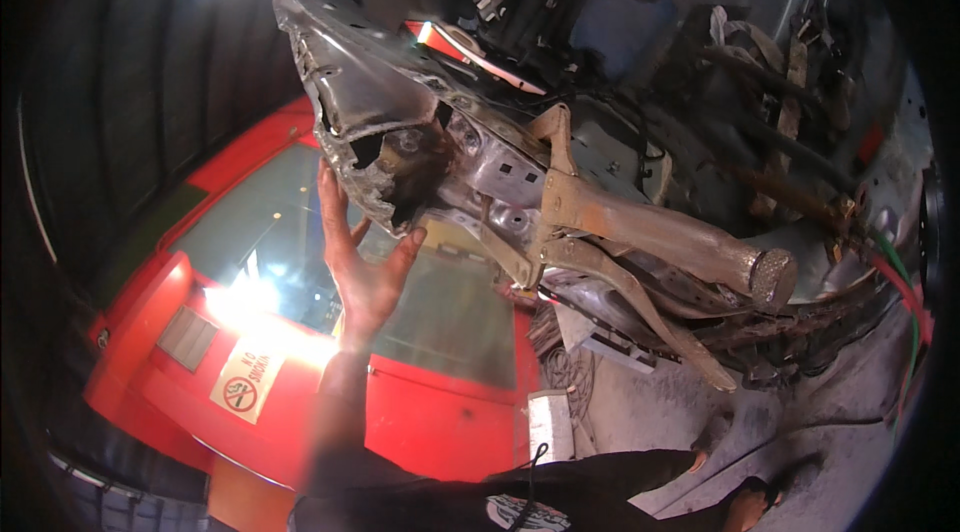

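Observation:
A torn, dented car body panel [375,92] of bare grey metal slants across the upper middle, with a ragged hole near its lower left end. From below, my left hand [365,277] grips that jagged end, fingers spread along the left edge and thumb at the lower edge. Rusty brown locking pliers [640,222] are clamped on the panel to the right of the hole. Their knurled screw points right, and the release lever hangs below. No hand is on the pliers. My right hand is out of view.
Below and left of the panel stands a red vehicle [440,432] with a rear window. Dark car structure fills the upper right. Red and green cables [905,302] run down the right side. A coiled cord [575,382] lies on the concrete floor [650,412] near my feet.

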Motion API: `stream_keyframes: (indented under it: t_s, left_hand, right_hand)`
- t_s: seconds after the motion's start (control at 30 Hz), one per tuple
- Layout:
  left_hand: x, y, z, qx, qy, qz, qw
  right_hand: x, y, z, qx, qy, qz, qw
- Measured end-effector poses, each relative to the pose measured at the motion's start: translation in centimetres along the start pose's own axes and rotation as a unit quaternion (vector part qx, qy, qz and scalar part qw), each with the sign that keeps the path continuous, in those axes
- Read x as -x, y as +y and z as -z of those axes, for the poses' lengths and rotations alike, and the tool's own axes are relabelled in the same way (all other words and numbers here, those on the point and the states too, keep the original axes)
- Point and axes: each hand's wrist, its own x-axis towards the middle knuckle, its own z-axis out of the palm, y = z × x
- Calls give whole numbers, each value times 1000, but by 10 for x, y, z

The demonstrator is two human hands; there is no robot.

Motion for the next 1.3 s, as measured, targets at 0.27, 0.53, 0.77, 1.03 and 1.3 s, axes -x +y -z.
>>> stream_keyframes:
  t_s: [0.27,0.53,0.77,1.03,1.3]
  left_hand:
    - [0,-7,-11,5,20,-48,999]
    - [-1,-10,-9,7,19,-57,998]
    - [-2,-26,-9,24,5,-64,998]
    - [10,-53,-15,132,-14,-25,991]
    - [11,-52,-13,104,-9,6,994]
  right_hand:
    - [31,-22,70,-11,-49,-10,999]
    - [27,-13,46,6,-36,-22,999]
    - [1,8,-23,104,23,56,993]
    - [16,-6,16,37,-20,9,999]
    - [4,-4,7,76,-22,34,996]
